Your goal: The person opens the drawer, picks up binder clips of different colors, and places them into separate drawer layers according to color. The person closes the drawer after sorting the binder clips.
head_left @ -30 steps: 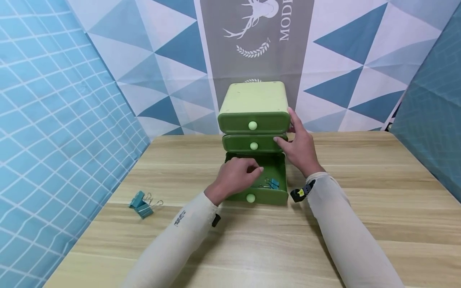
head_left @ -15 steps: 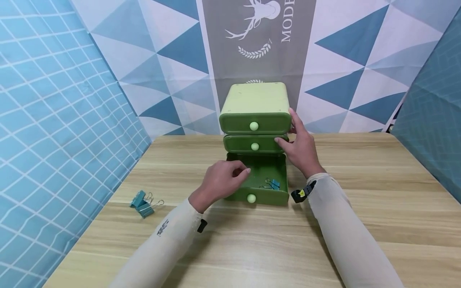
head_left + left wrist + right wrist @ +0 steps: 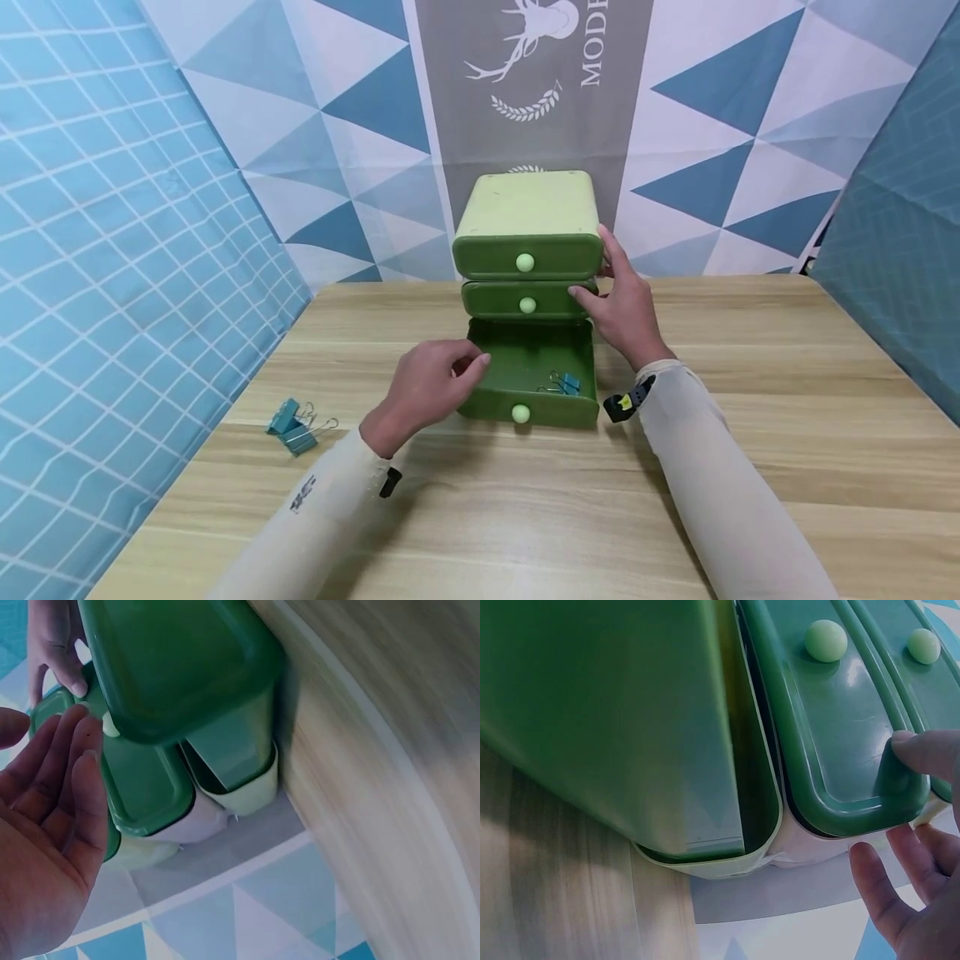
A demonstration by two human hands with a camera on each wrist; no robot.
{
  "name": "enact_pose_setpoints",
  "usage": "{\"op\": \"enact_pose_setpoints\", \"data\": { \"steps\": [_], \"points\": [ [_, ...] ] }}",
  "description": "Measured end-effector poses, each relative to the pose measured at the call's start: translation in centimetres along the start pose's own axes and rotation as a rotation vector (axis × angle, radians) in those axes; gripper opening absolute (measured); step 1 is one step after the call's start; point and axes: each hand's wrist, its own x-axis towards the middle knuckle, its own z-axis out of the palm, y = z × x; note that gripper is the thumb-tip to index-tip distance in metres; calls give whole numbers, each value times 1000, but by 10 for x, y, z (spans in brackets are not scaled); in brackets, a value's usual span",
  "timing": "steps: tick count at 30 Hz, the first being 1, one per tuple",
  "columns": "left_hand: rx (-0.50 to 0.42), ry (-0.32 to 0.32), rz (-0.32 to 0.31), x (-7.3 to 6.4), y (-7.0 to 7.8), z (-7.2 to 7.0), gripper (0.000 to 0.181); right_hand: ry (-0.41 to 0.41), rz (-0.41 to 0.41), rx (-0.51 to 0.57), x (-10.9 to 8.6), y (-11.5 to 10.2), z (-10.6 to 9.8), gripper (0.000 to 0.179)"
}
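Note:
A small drawer cabinet (image 3: 528, 204) with a pale green top and dark green drawer fronts stands on the table. Its bottom drawer (image 3: 555, 410) is pulled out, and a blue binder clip (image 3: 571, 384) lies inside toward the right. At that drawer's left front corner hovers my left hand (image 3: 427, 387); the left wrist view shows its loosely bent fingers (image 3: 56, 761) holding nothing. My right hand (image 3: 628, 312) rests against the cabinet's right side, thumb on the middle drawer's front (image 3: 847, 727), the other fingers extended along the side.
Teal binder clips (image 3: 300, 437) lie in a small pile on the wooden table (image 3: 540, 517) at the left. A patterned cloth (image 3: 375, 108) hangs behind the cabinet, and a blue checked cloth (image 3: 97, 275) borders the left side.
My left hand has drawn back leftward from over the bottom drawer to its left front corner. The right hand stays at the cabinet, and the clip in the drawer has not moved.

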Motion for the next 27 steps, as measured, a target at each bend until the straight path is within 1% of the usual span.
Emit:
{"op": "enact_pose_setpoints", "data": {
  "steps": [3,8,13,18,23,27],
  "points": [
    [14,2,-2,-6,-4,-5,24,-2,0,-2,0,-1,0,94],
    [37,-22,-23,-17,-12,-12,25,-3,-4,-3,1,-1,0,95],
    [65,-43,-60,-28,-18,-17,18,-1,-3,3,0,-1,0,95],
    [113,-92,-102,-38,-24,-26,17,3,-3,8,0,0,0,95],
    [151,-152,-156,-50,-34,-37,16,1,-4,9,0,-1,0,95],
    [226,-167,-168,-61,-44,-46,14,0,-4,8,0,-1,-1,94]
  ]
}}
